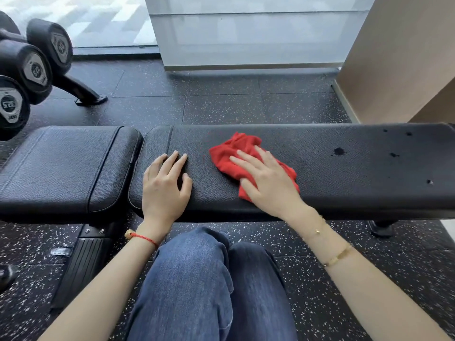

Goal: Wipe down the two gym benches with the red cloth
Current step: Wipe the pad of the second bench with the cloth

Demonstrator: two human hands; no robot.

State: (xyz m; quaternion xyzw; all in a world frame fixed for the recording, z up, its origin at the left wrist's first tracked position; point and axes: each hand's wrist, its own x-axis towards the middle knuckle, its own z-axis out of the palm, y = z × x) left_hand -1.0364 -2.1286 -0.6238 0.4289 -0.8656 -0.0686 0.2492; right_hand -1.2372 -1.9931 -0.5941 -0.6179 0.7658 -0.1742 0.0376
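Underfoot, black rubber floor tiles (221, 104) flecked with white specks, seams running between them. Far left, a dumbbell rack (81, 91) plants its black angled leg on the floor, with 3 round-headed dumbbells (37, 67) stacked on it, grey end plates facing near; the numbers on them are too blurred to read. Far centre, a frosted glass panel (246, 38) rises from a pale sill, daylight glowing through it. Left of that, a clear window (81, 18) looks out on bright pale paving. Far right, a tan wall (398, 52) with a light skirting strip angles toward the near side.
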